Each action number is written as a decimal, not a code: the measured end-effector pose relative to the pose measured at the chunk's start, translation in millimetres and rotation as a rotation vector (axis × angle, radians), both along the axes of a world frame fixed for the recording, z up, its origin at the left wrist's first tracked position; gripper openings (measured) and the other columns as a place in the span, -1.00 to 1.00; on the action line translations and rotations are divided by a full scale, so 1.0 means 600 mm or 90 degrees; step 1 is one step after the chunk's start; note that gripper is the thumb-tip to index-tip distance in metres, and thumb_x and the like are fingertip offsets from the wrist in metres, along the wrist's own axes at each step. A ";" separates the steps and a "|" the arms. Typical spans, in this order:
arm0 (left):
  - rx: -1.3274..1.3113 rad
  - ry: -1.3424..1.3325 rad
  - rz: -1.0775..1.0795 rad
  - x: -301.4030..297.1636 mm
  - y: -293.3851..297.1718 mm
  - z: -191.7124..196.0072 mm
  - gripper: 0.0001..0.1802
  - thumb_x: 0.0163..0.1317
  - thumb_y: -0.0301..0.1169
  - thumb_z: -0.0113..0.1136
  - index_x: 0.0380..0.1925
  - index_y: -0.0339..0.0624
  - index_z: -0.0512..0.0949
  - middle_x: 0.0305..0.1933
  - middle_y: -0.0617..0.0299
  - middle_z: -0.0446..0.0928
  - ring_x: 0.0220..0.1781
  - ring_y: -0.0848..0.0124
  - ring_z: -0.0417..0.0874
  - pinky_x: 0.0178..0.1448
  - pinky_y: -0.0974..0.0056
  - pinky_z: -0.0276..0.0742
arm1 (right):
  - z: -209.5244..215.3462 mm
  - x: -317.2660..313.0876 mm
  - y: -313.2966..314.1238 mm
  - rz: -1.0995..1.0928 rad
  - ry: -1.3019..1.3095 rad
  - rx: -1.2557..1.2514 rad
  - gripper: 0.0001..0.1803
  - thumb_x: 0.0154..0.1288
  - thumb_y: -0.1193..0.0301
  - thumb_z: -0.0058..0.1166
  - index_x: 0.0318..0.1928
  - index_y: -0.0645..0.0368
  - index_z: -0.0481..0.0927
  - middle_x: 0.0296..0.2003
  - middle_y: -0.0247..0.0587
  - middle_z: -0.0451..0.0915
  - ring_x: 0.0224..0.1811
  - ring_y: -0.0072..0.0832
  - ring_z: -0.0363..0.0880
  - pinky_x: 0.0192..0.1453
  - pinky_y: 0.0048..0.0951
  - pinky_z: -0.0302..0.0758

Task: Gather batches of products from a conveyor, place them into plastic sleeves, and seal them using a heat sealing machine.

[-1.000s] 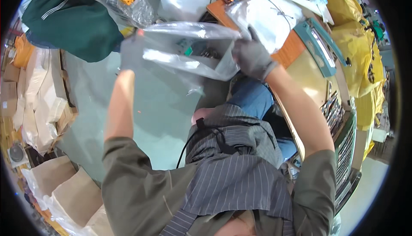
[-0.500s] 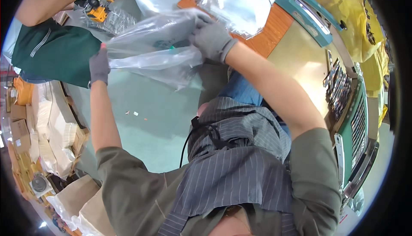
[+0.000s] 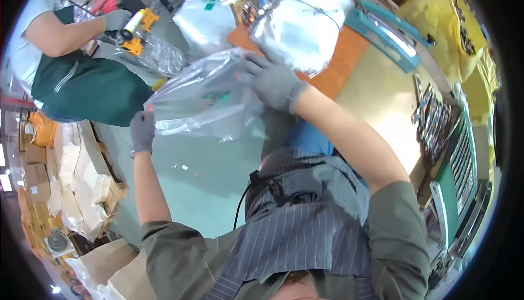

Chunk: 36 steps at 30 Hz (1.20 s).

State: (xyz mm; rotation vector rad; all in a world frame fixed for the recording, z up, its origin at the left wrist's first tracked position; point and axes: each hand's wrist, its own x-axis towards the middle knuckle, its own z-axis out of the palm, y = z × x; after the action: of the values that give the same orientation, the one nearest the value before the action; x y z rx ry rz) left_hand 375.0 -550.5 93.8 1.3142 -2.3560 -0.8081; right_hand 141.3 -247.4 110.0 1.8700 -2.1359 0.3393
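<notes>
A clear plastic bag [image 3: 199,95] with a green print is stretched between my two gloved hands, above the floor. My left hand [image 3: 143,132], in a grey glove, is closed on the bag's left corner. At its right end, my right hand [image 3: 273,82], also gloved, has bent fingers against the bag's upper edge. The thumb of that hand is hidden. The bag's lower edge hangs loose and creased.
At left, a co-worker in dark green [image 3: 90,90] handles a yellow-and-white device [image 3: 134,30]. A filled clear sack [image 3: 303,27] and a teal bag sealer [image 3: 382,35] stand on the bench [image 3: 355,87]. Striped thin pieces [image 3: 434,117] lie at right. Cartons [image 3: 76,180] line the left.
The bag and both hands sit lower in view, the left hand also further right. My right fingers look less tightly curled. The view has shifted, showing more of the co-worker.
</notes>
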 end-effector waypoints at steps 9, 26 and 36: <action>-0.104 0.306 -0.476 -0.324 0.212 0.111 -0.73 0.19 -0.29 0.14 -0.22 -0.25 0.59 -0.32 0.11 0.62 -0.22 0.31 0.64 -0.10 0.30 0.48 | -0.111 -0.003 0.340 -0.581 -0.256 -0.175 -0.46 0.26 0.16 0.06 0.10 0.31 0.37 0.04 0.12 0.42 0.12 0.00 0.35 0.17 -0.20 0.34; 0.294 0.176 -0.810 -0.549 0.392 0.003 -0.79 0.17 -0.36 0.12 -0.44 -0.32 0.58 -0.42 0.13 0.62 -0.39 0.45 0.59 -0.22 0.33 0.47 | -0.147 0.112 0.478 -0.767 -0.109 -0.132 -0.48 0.19 0.19 0.02 0.09 0.25 0.41 0.13 0.08 0.38 0.19 0.01 0.30 0.30 -0.08 0.18; 0.129 0.410 -0.787 -0.399 0.664 0.034 -0.77 0.25 -0.33 0.10 -0.42 -0.30 0.53 -0.43 0.29 0.55 -0.53 0.58 0.40 -0.40 0.44 0.32 | 0.005 0.020 0.442 -0.534 -0.768 -0.561 -0.71 0.08 0.27 0.28 -0.43 0.20 0.50 -0.59 -0.43 0.42 -0.50 -0.69 0.32 -0.42 -0.55 0.32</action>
State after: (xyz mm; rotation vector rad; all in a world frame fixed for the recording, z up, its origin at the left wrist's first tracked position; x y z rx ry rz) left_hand 135.7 -152.2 114.4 -0.5335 -2.3272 -1.4862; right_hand 153.5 17.6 113.3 0.1041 -2.3757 2.0708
